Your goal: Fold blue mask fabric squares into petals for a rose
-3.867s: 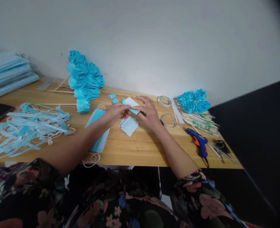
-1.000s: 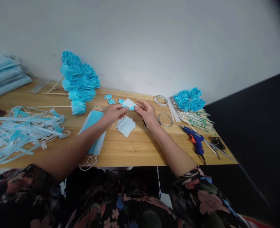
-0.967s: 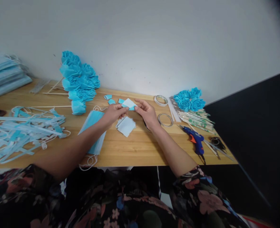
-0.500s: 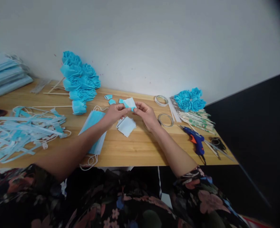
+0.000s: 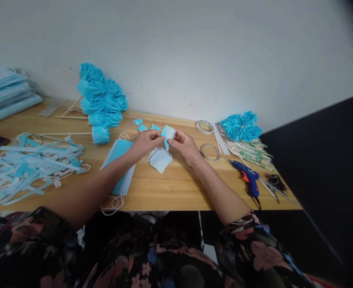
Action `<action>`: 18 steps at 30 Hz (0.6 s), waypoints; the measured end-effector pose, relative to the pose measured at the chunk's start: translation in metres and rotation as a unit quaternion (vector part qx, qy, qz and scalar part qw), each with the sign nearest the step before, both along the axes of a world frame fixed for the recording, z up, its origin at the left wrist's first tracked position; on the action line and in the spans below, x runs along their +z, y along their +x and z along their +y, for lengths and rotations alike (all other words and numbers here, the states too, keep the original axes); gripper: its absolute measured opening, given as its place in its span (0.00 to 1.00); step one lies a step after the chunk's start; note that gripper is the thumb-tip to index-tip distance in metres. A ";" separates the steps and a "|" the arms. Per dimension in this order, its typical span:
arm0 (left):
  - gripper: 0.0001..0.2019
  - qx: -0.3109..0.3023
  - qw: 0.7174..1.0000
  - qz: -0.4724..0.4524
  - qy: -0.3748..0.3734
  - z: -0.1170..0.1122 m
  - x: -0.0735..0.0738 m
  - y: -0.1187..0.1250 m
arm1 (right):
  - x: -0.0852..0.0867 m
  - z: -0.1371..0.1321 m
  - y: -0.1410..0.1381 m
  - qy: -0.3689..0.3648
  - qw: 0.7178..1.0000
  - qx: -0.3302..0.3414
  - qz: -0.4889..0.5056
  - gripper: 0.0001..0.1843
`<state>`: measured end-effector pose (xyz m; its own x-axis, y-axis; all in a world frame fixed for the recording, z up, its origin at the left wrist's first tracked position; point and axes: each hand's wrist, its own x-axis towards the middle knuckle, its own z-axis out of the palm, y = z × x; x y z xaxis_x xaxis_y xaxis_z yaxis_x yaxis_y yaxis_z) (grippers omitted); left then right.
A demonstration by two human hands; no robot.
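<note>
Between my two hands is a small blue-and-white piece of mask fabric (image 5: 168,133), partly folded. My left hand (image 5: 148,142) pinches its left side, and the fingers of my right hand (image 5: 184,145) are closed on its right side. Just below them lies a small stack of pale square fabric pieces (image 5: 160,161). Several cut blue petals (image 5: 142,128) rest on the table behind my left hand. Under my left forearm lie blue face masks (image 5: 122,154) with white ear loops.
Blue fabric flowers (image 5: 101,106) on sticks stand at the back left, near a heap of mask strips (image 5: 32,168). Tape rolls (image 5: 210,152), more blue flowers (image 5: 241,126), wrapped sticks (image 5: 252,151) and a blue glue gun (image 5: 248,178) lie right. Packed masks (image 5: 8,94) sit far left.
The fabric piece has been turned and folded differently between my fingers, showing blue on its left side now. Both hands stay nearly in place.
</note>
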<state>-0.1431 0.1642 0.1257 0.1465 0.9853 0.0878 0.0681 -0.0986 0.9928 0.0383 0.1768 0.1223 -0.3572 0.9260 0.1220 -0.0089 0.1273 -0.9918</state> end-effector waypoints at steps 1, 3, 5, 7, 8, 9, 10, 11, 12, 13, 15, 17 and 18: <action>0.12 0.008 1.000 -0.013 -0.002 0.000 0.000 0.000 | 0.000 0.000 -0.001 -0.004 1.000 0.003 0.002 0.22; 0.12 0.025 0.999 -0.041 -0.005 0.001 0.001 0.000 | -0.001 -0.001 -0.002 -0.010 1.000 0.011 0.007 0.21; 0.13 0.033 0.998 -0.058 -0.004 0.002 0.001 0.000 | -0.001 -0.002 -0.002 -0.010 1.000 0.017 0.006 0.20; 0.14 0.032 0.997 -0.064 -0.003 0.003 0.000 0.000 | -0.001 -0.003 -0.002 -0.009 1.000 0.020 -0.003 0.19; 0.14 0.028 0.998 -0.064 -0.003 0.003 0.000 -0.001 | 0.000 -0.003 -0.001 -0.009 1.000 0.020 -0.009 0.19; 0.15 0.025 0.998 -0.062 -0.004 0.003 -0.001 -0.001 | 0.000 -0.003 0.000 -0.009 1.000 0.017 -0.013 0.19; 0.15 0.022 0.998 -0.060 -0.006 0.003 -0.001 -0.001 | 0.001 -0.002 0.002 -0.010 1.000 0.014 -0.013 0.18; 0.15 0.019 0.998 -0.058 -0.007 0.002 -0.001 -0.001 | 0.002 -0.002 0.003 -0.010 1.000 0.011 -0.009 0.18; 0.14 0.016 0.998 -0.055 -0.009 0.002 -0.002 0.000 | 0.003 -0.001 0.005 -0.012 1.000 0.008 -0.003 0.18; 0.13 0.013 0.998 -0.053 -0.011 0.001 -0.001 0.000 | 0.004 -0.001 0.006 -0.014 1.000 0.004 0.005 0.18; 0.11 0.006 0.999 -0.046 -0.012 0.001 -0.001 0.000 | 0.005 0.000 0.007 -0.019 1.000 -0.009 0.014 0.21; 0.09 0.003 0.999 -0.040 -0.012 0.000 -0.001 0.001 | 0.006 0.000 0.007 -0.021 0.999 -0.023 0.014 0.23; 0.09 0.002 0.999 -0.038 -0.013 0.000 -0.001 0.002 | 0.006 0.000 0.006 -0.021 0.999 -0.027 0.013 0.24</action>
